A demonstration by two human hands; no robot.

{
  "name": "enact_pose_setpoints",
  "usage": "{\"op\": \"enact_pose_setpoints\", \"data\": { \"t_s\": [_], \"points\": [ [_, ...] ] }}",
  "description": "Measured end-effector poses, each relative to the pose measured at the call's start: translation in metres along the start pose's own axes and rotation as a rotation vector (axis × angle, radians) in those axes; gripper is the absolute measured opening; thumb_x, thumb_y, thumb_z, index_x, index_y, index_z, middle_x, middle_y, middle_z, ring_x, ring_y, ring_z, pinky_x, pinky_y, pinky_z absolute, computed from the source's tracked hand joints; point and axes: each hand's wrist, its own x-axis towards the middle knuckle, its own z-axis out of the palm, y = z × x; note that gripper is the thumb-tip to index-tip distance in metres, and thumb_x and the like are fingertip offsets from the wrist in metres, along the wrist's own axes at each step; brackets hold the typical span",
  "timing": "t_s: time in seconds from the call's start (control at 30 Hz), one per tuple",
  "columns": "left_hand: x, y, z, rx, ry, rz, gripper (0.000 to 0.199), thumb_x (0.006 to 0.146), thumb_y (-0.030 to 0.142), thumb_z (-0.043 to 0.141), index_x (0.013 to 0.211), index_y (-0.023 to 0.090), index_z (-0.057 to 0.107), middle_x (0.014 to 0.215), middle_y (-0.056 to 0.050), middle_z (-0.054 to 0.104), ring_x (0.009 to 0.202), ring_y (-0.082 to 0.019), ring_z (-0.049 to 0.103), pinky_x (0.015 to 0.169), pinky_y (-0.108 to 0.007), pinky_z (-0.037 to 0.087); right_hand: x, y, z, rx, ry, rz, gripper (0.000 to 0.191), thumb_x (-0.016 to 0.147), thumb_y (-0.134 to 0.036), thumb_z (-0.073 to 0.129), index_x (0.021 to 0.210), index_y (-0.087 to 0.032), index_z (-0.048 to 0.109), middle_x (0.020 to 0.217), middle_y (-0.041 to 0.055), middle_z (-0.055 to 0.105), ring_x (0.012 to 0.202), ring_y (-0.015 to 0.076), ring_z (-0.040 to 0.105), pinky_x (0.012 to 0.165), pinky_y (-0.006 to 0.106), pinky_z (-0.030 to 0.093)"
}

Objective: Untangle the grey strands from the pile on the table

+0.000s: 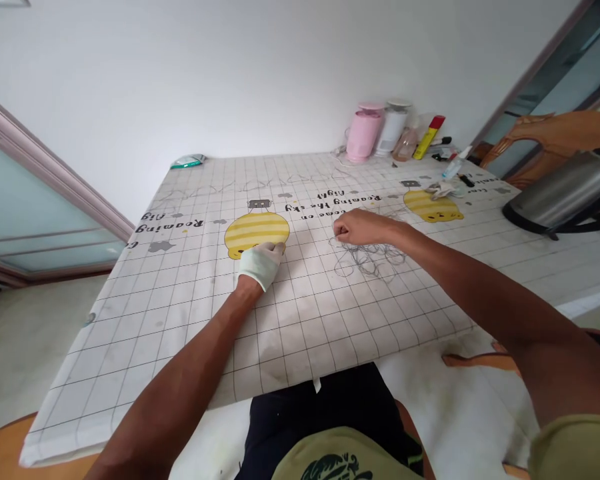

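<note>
A tangle of thin dark wire or thread (373, 261) lies loose on the checked tablecloth (300, 313). Over its upper left edge is my bare right hand (357, 227), fingers pinched together low over the cloth; what they hold is too small to make out. My left hand (263, 263), in a pale glove, rests on the lower edge of the printed yellow balloon left of the tangle. Its fingers are curled, and whatever may be between them is hidden. Faint strands run across the cloth towards the wall.
A pink container (364, 137), a white one (393, 130) and a yellow-red tube (429, 137) stand at the back right. A metal kettle (563, 190) lies at the right, near a crumpled glove (447, 189) and a small bottle (457, 163). A green packet (188, 161) sits back left.
</note>
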Motion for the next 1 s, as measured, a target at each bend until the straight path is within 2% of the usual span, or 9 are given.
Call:
{"op": "enact_pose_setpoints", "data": {
  "t_s": [0.13, 0.23, 0.33, 0.43, 0.53, 0.63, 0.8, 0.9, 1.0],
  "points": [
    [-0.002, 0.001, -0.001, 0.013, -0.007, -0.005, 0.042, 0.099, 0.048, 0.043, 0.074, 0.024, 0.067, 0.082, -0.006, 0.076, 0.083, -0.026, 0.069, 0.076, -0.035, 0.047, -0.005, -0.024, 0.024, -0.142, 0.007, -0.030, 0.016, 0.087, -0.019, 0.070, 0.072, -0.019, 0.065, 0.089, 0.0104, 0.070, 0.076, 0.0224, 0.062, 0.066, 0.034, 0.036],
    [-0.003, 0.002, -0.003, 0.012, -0.008, -0.005, 0.042, 0.099, 0.049, 0.043, 0.075, 0.024, 0.067, 0.080, -0.007, 0.075, 0.081, -0.026, 0.068, 0.075, -0.035, 0.047, -0.004, -0.028, 0.030, -0.138, 0.024, -0.015, 0.020, 0.086, -0.012, 0.067, 0.067, -0.020, 0.063, 0.085, 0.0114, 0.069, 0.078, 0.0243, 0.062, 0.068, 0.035, 0.037],
    [-0.003, 0.001, -0.003, 0.002, -0.017, -0.009, 0.042, 0.099, 0.049, 0.043, 0.076, 0.023, 0.068, 0.078, -0.006, 0.073, 0.079, -0.025, 0.067, 0.073, -0.034, 0.046, -0.013, -0.021, 0.015, 0.001, 0.151, 0.008, 0.017, 0.087, -0.016, 0.067, 0.071, -0.021, 0.065, 0.081, 0.0079, 0.070, 0.074, 0.0225, 0.060, 0.066, 0.034, 0.038],
    [-0.003, 0.000, -0.001, 0.000, -0.015, 0.003, 0.043, 0.100, 0.049, 0.043, 0.075, 0.023, 0.067, 0.077, -0.006, 0.073, 0.080, -0.024, 0.067, 0.072, -0.034, 0.045, -0.032, -0.010, -0.013, 0.156, 0.325, 0.085, 0.015, 0.091, -0.027, 0.070, 0.077, -0.022, 0.070, 0.082, 0.0055, 0.072, 0.071, 0.0201, 0.060, 0.065, 0.034, 0.040],
    [-0.003, -0.001, 0.001, -0.002, -0.004, 0.011, 0.043, 0.100, 0.049, 0.044, 0.074, 0.023, 0.066, 0.077, -0.006, 0.072, 0.079, -0.024, 0.066, 0.071, -0.034, 0.044, -0.050, 0.002, -0.037, 0.273, 0.386, 0.161, 0.018, 0.092, -0.038, 0.074, 0.083, -0.022, 0.072, 0.076, 0.0051, 0.070, 0.066, 0.0182, 0.057, 0.061, 0.034, 0.039],
    [-0.003, -0.001, 0.002, -0.026, 0.003, 0.006, 0.043, 0.100, 0.049, 0.044, 0.072, 0.023, 0.064, 0.077, -0.006, 0.072, 0.077, -0.024, 0.066, 0.072, -0.034, 0.045, -0.057, 0.012, -0.045, 0.482, 0.445, 0.178, 0.024, 0.093, -0.045, 0.075, 0.086, -0.023, 0.070, 0.073, 0.0059, 0.068, 0.064, 0.0182, 0.055, 0.056, 0.033, 0.039],
    [-0.008, 0.004, -0.003, -0.072, 0.027, -0.014, 0.038, 0.098, 0.044, 0.047, 0.075, 0.024, 0.070, 0.081, -0.007, 0.075, 0.087, -0.026, 0.070, 0.075, -0.034, 0.049, -0.043, 0.007, -0.029, 0.912, 0.528, 0.089, 0.027, 0.089, -0.046, 0.080, 0.084, -0.023, 0.067, 0.083, 0.0080, 0.071, 0.064, 0.0174, 0.059, 0.050, 0.030, 0.043],
    [-0.016, 0.010, -0.008, -0.194, 0.005, 0.009, 0.039, 0.099, 0.045, 0.048, 0.078, 0.025, 0.073, 0.084, -0.005, 0.078, 0.089, -0.024, 0.072, 0.079, -0.032, 0.052, -0.027, -0.010, -0.014, 1.113, 0.539, 0.031, 0.029, 0.085, -0.044, 0.084, 0.087, -0.021, 0.067, 0.087, 0.0085, 0.073, 0.069, 0.0181, 0.066, 0.053, 0.029, 0.049],
    [-0.025, 0.017, -0.011, -0.393, -0.084, 0.043, 0.040, 0.100, 0.048, 0.049, 0.081, 0.022, 0.073, 0.088, -0.004, 0.079, 0.083, -0.020, 0.073, 0.083, -0.030, 0.056, -0.010, -0.032, 0.003, 1.271, 0.560, 0.019, 0.029, 0.083, -0.042, 0.084, 0.092, -0.021, 0.066, 0.094, 0.0093, 0.075, 0.080, 0.0203, 0.072, 0.061, 0.030, 0.055]
  ]
}}
